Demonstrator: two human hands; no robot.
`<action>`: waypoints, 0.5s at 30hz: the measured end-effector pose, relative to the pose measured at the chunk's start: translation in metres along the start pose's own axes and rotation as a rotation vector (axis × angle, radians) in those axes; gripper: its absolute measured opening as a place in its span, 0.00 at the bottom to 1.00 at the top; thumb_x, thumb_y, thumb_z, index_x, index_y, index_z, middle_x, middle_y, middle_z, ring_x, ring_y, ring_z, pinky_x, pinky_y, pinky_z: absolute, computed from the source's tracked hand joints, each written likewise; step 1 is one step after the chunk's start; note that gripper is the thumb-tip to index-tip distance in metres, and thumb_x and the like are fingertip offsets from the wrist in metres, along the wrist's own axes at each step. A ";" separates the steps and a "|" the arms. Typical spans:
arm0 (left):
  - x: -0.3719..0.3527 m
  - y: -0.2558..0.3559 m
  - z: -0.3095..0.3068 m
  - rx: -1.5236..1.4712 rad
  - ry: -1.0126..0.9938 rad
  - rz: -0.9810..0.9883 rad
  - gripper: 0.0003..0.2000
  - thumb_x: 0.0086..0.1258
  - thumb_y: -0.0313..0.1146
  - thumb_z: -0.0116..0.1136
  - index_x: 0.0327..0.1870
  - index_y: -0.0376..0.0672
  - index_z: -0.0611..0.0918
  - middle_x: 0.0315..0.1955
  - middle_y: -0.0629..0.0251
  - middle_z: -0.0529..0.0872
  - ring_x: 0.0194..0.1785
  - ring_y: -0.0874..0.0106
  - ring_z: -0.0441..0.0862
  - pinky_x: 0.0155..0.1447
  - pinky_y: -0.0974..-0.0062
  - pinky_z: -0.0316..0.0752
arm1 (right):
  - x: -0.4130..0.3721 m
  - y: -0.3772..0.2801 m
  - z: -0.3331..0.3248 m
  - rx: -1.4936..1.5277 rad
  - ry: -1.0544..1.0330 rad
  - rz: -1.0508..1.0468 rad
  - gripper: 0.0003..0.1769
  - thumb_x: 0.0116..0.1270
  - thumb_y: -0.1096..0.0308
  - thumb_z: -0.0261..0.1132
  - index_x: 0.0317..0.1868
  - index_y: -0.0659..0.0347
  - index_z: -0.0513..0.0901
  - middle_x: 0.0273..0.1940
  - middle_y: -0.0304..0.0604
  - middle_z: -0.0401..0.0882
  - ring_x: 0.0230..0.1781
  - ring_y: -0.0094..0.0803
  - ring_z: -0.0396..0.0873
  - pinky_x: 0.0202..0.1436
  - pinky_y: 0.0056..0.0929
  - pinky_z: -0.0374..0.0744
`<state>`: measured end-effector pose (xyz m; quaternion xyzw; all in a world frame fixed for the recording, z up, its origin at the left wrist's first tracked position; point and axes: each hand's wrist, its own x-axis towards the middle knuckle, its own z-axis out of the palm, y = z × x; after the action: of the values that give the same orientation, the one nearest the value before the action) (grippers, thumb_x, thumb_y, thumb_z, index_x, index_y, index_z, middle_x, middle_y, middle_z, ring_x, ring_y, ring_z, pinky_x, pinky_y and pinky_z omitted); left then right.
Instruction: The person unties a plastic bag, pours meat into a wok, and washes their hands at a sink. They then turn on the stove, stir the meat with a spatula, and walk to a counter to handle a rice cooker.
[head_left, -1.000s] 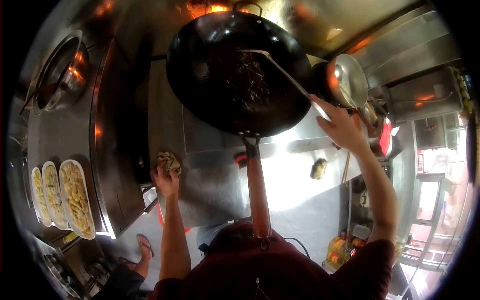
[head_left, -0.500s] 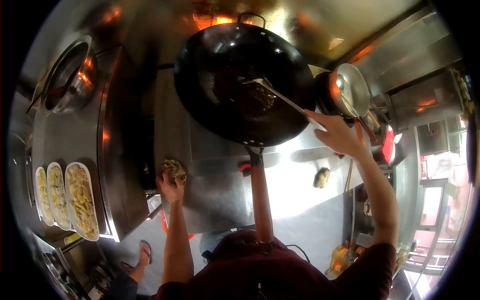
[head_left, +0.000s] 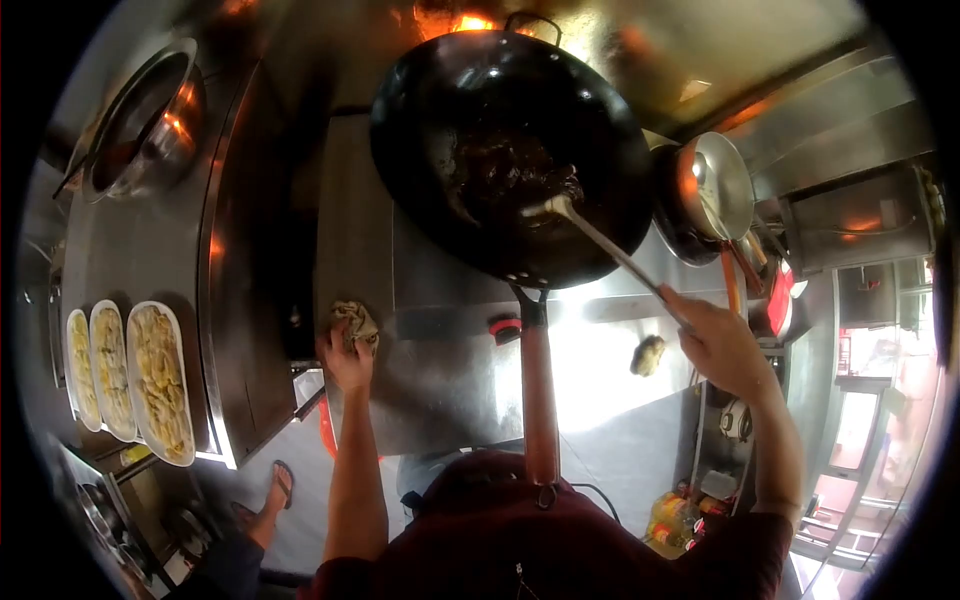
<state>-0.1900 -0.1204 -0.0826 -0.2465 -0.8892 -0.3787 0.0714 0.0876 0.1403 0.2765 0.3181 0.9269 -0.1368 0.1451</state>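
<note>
My right hand (head_left: 725,345) is closed around the handle of a long metal wok spatula (head_left: 620,255). Its head rests in a dark, glossy sauce (head_left: 495,170) inside a large black wok (head_left: 415,120). The wok sits over the stove, its wooden handle (head_left: 540,400) pointing towards my body. On the steel counter to the left, my left hand (head_left: 348,362) grips a crumpled brownish cloth (head_left: 356,320). My fingers partly cover that cloth.
Flames (head_left: 472,22) glow behind the wok. A shallow pan (head_left: 735,180) stands at its right, and another crumpled cloth (head_left: 648,355) lies on the counter. On the left bench are several oval dishes of food (head_left: 160,380) and a metal bowl (head_left: 180,120). Another person's foot (head_left: 280,487) shows lower left.
My right hand has moved down and slightly right, drawing the spatula's head towards me through the sauce. The view has shifted a little. My left hand stays on the cloth.
</note>
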 end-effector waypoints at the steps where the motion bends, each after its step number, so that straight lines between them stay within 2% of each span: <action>1: 0.000 0.001 0.000 -0.009 -0.011 -0.002 0.17 0.47 0.37 0.50 0.42 0.49 0.76 0.38 0.50 0.72 0.44 0.50 0.68 0.48 0.56 0.65 | 0.001 -0.001 0.002 -0.021 -0.031 0.015 0.29 0.54 0.75 0.53 0.60 0.58 0.63 0.28 0.53 0.74 0.30 0.45 0.75 0.36 0.39 0.72; 3: -0.002 0.000 0.001 -0.004 -0.013 0.002 0.17 0.47 0.36 0.50 0.42 0.49 0.76 0.38 0.51 0.72 0.44 0.50 0.68 0.48 0.56 0.65 | 0.001 -0.003 0.009 -0.055 -0.088 0.056 0.29 0.54 0.75 0.54 0.60 0.57 0.65 0.29 0.53 0.75 0.30 0.45 0.75 0.37 0.39 0.72; 4: -0.001 -0.001 0.002 0.000 -0.010 0.007 0.18 0.47 0.36 0.50 0.42 0.49 0.76 0.38 0.51 0.72 0.43 0.50 0.69 0.48 0.56 0.65 | 0.005 0.000 0.010 -0.074 -0.039 0.042 0.28 0.54 0.75 0.54 0.59 0.58 0.66 0.29 0.52 0.75 0.30 0.45 0.75 0.37 0.39 0.73; 8: 0.000 -0.005 0.004 0.051 0.005 0.039 0.17 0.49 0.39 0.50 0.43 0.49 0.76 0.38 0.51 0.72 0.44 0.50 0.68 0.49 0.56 0.65 | 0.015 0.022 0.004 0.157 0.125 -0.108 0.29 0.54 0.75 0.55 0.60 0.60 0.64 0.32 0.53 0.76 0.33 0.47 0.76 0.39 0.38 0.73; 10: -0.002 -0.004 0.004 0.021 -0.002 0.036 0.17 0.50 0.40 0.49 0.43 0.49 0.76 0.38 0.52 0.72 0.44 0.50 0.68 0.49 0.55 0.65 | 0.024 0.014 0.015 0.077 0.189 -0.112 0.30 0.54 0.75 0.55 0.60 0.61 0.63 0.30 0.52 0.76 0.30 0.46 0.76 0.37 0.38 0.74; 13: -0.001 -0.001 0.002 0.020 -0.015 0.034 0.17 0.47 0.34 0.51 0.42 0.47 0.76 0.38 0.52 0.71 0.44 0.51 0.68 0.49 0.56 0.65 | 0.044 0.002 0.045 -0.017 0.227 -0.147 0.30 0.54 0.76 0.55 0.60 0.62 0.62 0.24 0.49 0.73 0.20 0.43 0.73 0.28 0.37 0.74; 15: -0.002 -0.004 0.003 0.031 -0.004 0.031 0.18 0.49 0.39 0.50 0.43 0.48 0.76 0.38 0.51 0.72 0.44 0.51 0.68 0.49 0.56 0.65 | 0.040 -0.008 0.048 -0.171 0.086 -0.040 0.30 0.53 0.77 0.55 0.60 0.60 0.62 0.24 0.49 0.73 0.21 0.42 0.74 0.27 0.36 0.74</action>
<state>-0.1903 -0.1210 -0.0881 -0.2598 -0.8913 -0.3631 0.0794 0.0608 0.1394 0.2192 0.2916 0.9467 -0.0463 0.1289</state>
